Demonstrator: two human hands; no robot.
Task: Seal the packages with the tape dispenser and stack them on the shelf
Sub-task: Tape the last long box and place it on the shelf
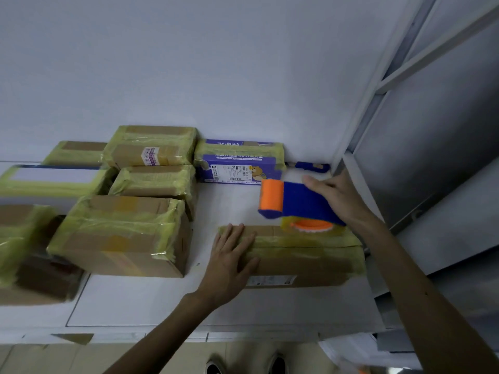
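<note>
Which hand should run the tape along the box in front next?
Right, probably. The right hand holds the tape dispenser, with its roll on the top of the box. The left hand lies flat on the box's left end, steadying it.

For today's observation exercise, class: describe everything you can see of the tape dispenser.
The tape dispenser has a blue, plastic-looking body, an orange cylinder at its left end and an orange hub underneath carrying a roll of yellowish tape. It sits tilted, roll down, on the top right end of a taped cardboard box. The right hand grips its right side.
</note>
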